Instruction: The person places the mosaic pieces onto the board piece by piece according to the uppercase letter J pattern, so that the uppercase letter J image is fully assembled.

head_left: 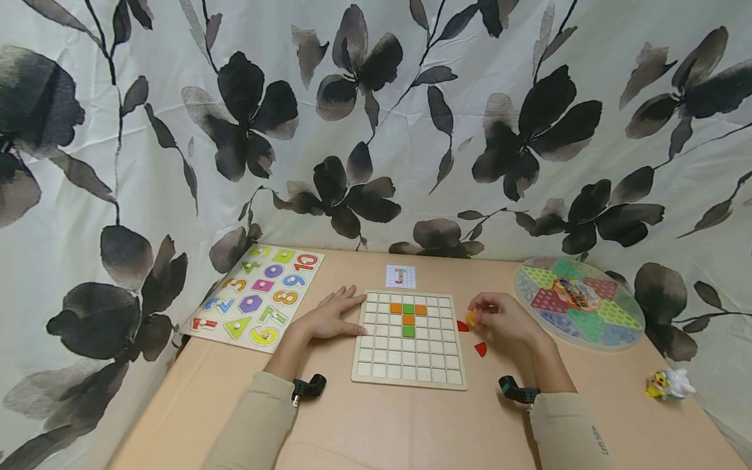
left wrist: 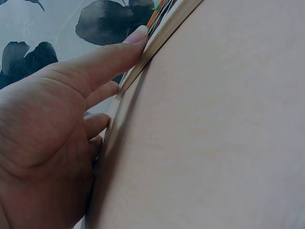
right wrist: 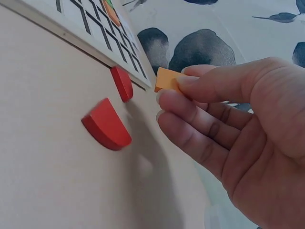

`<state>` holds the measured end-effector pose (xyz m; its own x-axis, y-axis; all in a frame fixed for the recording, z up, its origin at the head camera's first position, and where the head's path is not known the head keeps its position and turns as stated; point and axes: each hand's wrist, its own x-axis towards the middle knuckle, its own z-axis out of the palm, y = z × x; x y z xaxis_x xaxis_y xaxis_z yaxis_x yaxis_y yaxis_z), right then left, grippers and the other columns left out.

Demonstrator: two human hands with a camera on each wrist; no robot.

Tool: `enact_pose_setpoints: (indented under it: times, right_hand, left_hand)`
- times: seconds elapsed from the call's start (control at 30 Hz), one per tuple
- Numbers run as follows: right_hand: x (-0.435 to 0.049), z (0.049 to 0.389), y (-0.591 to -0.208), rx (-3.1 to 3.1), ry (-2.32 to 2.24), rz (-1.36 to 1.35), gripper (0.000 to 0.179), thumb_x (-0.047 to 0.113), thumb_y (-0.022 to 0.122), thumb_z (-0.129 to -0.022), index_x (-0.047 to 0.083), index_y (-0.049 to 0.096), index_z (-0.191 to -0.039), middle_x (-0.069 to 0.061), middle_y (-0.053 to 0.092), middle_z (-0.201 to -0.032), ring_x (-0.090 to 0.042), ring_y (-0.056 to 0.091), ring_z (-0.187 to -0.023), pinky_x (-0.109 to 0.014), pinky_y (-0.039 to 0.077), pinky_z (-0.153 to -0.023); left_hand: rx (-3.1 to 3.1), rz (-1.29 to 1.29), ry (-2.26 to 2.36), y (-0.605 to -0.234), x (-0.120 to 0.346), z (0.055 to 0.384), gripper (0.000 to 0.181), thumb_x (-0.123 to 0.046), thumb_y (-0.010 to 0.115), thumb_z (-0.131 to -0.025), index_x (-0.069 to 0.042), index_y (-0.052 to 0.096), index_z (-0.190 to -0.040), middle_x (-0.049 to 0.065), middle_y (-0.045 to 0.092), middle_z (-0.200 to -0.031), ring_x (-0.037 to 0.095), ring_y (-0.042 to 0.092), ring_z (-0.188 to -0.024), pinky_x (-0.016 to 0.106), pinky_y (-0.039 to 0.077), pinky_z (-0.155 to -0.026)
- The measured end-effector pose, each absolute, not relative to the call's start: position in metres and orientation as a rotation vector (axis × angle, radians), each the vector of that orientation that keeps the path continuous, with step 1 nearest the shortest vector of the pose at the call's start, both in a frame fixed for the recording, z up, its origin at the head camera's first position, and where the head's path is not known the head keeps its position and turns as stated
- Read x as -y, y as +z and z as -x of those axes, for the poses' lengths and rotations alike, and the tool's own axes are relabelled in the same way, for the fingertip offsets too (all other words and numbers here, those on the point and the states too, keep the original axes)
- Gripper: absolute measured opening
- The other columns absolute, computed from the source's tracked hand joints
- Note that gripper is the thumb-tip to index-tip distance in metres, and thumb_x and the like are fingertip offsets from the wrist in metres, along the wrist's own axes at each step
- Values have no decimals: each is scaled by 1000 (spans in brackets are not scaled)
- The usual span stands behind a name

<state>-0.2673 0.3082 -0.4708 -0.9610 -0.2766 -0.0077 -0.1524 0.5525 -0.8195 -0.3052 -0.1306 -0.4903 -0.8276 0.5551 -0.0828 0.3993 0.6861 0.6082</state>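
Pale wood-toned counter point(head_left: 405, 427), with a small orange block point(right wrist: 167, 79) held above it

Nearest are two beige sleeves point(head_left: 252, 418), with a black wrist camera point(head_left: 309, 386) strapped beyond each cuff. Toward the counter's right side sits a small yellow-and-white figurine point(head_left: 670, 384). In the middle lies a cream wooden grid board point(head_left: 423, 359), ruled by dark lines into white cells; five coloured squares point(head_left: 408, 320), three orange and two green, form a T on it.

Right of the board are two red wedges point(head_left: 481, 349) with curved edges, the farther one just beside the board. Past them the right hand point(head_left: 505, 320) has its grip closed on the orange block, pinched between thumb and forefinger, clear of the counter. Opposite, the left hand point(head_left: 329, 316) grasps nothing: its fingers are straight, and its thumb touches the board's left edge.

Farther left lies a white number board point(head_left: 261, 315) with bright numerals and shapes; to the right, a round multicoloured disc point(head_left: 605, 326). Just beyond the grid board is a small white gridded card point(head_left: 401, 276), its coloured figure too small to read. Behind everything hangs a white cloth point(head_left: 446, 215) printed with dark flowers.
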Motion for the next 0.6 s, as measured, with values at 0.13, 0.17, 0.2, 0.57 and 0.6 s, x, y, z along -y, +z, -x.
enact_pose_setpoints:
  times: [0.13, 0.17, 0.2, 0.57, 0.6]
  right_hand:
    - [-302, 267, -470, -2638, -1389, 380, 13, 8, 68, -99, 3, 71, -111, -12, 65, -95, -26, 63, -86, -27, 57, -72]
    - [-300, 268, -471, -2629, -1391, 390, 13, 8, 68, -99, 3, 70, -111, -13, 65, -95, -27, 63, -85, -27, 57, -72]
    - [-299, 268, -471, -2618, -1398, 390, 13, 8, 68, -99, 3, 70, -111, -13, 65, -95, -27, 64, -84, -27, 58, -71]
    - [-290, 268, -470, -2560, -1470, 411, 11, 8, 68, -100, 3, 68, -110, -17, 64, -100, -30, 65, -87, -30, 62, -76]
    - [-288, 268, -469, -2556, -1478, 416, 12, 9, 68, -100, 3, 68, -111, -17, 64, -100, -30, 65, -87, -30, 62, -76]
  left_hand:
    - [-2638, -764, 862, -490, 131, 305, 88, -55, 77, -88, -21, 41, -161, 14, 13, -175, 36, 0, -163, 54, 0, -133]
    - [-2639, -764, 859, -490, 131, 305, 88, -55, 77, -89, -21, 41, -161, 14, 13, -175, 36, 0, -163, 53, 0, -133]
    - [-2639, -765, 858, -490, 131, 305, 88, -55, 76, -89, -21, 41, -161, 14, 13, -175, 36, 0, -163, 53, 0, -133]
    - [-2645, -776, 852, -491, 130, 306, 87, -55, 76, -89, -20, 41, -161, 16, 13, -175, 37, 1, -163, 53, 0, -133]
    - [-2646, -776, 851, -491, 130, 306, 87, -55, 76, -89, -21, 41, -161, 16, 13, -175, 37, 1, -163, 53, 0, -133]
